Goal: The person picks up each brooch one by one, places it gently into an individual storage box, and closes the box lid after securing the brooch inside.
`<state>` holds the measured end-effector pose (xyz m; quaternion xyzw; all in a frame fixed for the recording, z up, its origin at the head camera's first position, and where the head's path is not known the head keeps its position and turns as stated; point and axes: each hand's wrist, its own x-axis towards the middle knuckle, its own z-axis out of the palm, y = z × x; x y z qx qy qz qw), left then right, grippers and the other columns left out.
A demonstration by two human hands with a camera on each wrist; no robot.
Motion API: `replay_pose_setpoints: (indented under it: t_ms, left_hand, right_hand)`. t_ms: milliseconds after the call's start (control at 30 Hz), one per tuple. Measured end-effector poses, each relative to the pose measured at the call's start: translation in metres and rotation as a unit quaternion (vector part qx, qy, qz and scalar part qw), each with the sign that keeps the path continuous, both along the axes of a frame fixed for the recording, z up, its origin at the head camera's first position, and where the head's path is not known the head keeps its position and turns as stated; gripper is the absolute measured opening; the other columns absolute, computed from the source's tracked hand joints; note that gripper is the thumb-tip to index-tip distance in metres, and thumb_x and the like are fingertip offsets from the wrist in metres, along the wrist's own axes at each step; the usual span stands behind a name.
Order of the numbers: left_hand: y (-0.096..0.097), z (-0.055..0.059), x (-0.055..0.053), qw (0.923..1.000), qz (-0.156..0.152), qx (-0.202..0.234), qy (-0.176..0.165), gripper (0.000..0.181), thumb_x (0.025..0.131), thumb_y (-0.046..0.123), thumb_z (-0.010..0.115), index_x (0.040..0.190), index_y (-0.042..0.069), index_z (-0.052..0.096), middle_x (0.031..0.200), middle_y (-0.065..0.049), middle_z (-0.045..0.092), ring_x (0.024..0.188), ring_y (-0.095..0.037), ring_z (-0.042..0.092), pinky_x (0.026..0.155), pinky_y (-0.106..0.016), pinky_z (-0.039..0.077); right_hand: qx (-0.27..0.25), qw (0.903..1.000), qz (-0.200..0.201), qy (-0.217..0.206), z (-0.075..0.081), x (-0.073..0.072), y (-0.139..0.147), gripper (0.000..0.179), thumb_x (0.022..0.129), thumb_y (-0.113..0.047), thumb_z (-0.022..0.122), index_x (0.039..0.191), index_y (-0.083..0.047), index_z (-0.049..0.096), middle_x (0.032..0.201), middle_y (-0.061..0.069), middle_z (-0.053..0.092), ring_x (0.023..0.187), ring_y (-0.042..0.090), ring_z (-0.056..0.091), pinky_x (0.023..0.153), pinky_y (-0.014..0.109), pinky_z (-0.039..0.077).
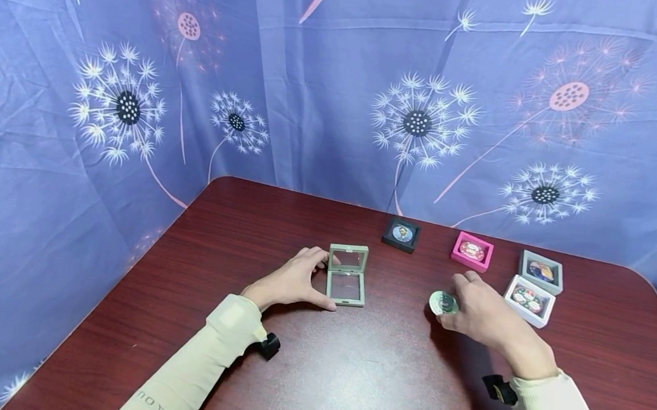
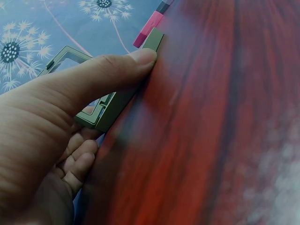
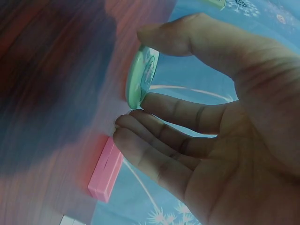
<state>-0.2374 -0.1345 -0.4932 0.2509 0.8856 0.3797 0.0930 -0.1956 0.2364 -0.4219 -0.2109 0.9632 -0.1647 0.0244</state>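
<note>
A small sage-green display case (image 1: 362, 290) with clear windows lies on the table, its lid raised at the back. My left hand (image 1: 291, 280) holds it from the left, with the thumb (image 2: 140, 58) along its front side and the other fingers toward the rear. To the right, my right hand (image 1: 487, 312) pinches a green and white poker chip (image 1: 442, 303) by its edge between thumb and index finger. In the right wrist view the chip (image 3: 139, 77) is tilted and held above the tabletop. The remaining right fingers stretch out beneath it, touching nothing visible.
Closed display cases holding round chips stand along the back: black (image 1: 402, 234), pink (image 1: 472, 250) and grey (image 1: 541, 271). A white one (image 1: 529, 301) sits against the grey one, just beyond my right hand. Blue dandelion-print cloth (image 1: 324, 103) hangs behind the dark red wooden table (image 1: 236, 217).
</note>
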Motion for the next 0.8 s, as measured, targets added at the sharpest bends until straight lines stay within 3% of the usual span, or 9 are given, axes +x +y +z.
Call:
replay_pose_setpoints:
  t_ms: [800]
  left_hand:
    - [0.001,0.002,0.001,1.0,0.004,-0.005,-0.006,0.081,0.074,0.048,0.098,0.141,0.023,0.059,0.122,0.009,0.055,0.119,-0.014,0.049,0.101,-0.039,0.047]
  right_hand:
    - [-0.008,0.9997,0.013,-0.017,0.005,-0.004,-0.026,0.052,0.074,-0.016,0.094,0.105,0.006,0.06,0.094,0.012,0.052,0.075,0.023,0.054,0.072,0.046,0.052]
